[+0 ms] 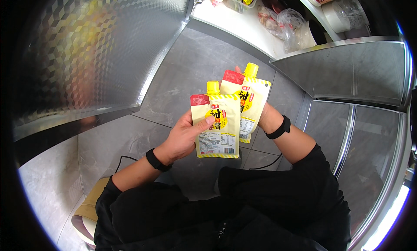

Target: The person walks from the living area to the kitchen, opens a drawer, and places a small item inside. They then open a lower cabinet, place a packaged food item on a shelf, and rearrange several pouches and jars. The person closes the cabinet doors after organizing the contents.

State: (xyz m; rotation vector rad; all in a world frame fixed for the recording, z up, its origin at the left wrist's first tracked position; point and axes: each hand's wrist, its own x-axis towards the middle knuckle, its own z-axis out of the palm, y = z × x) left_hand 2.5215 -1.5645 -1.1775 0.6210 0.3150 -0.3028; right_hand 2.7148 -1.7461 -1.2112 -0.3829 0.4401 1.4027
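Observation:
Between my forearms, two pale-yellow spouted sauce pouches overlap above the floor, caps uppermost. My left hand [182, 138] grips the front pouch [216, 145] by its left side, thumb laid across its printed face. Partly covered by it is the rear pouch [257, 91], up and to the right. My right hand [267, 113] holds that one from behind, so most of its fingers are hidden; a fingertip shows near the cap. Both pouches have yellow screw caps, a red upper corner and printed writing. A black band circles each wrist.
An open cabinet with a white shelf [224, 21] holds a clear plastic tub [239, 5] and plastic bags [288, 21]. A patterned shiny door panel [130, 55] stands at left, a grey drawer front [358, 72] at right. A tan object [89, 205] is at lower left.

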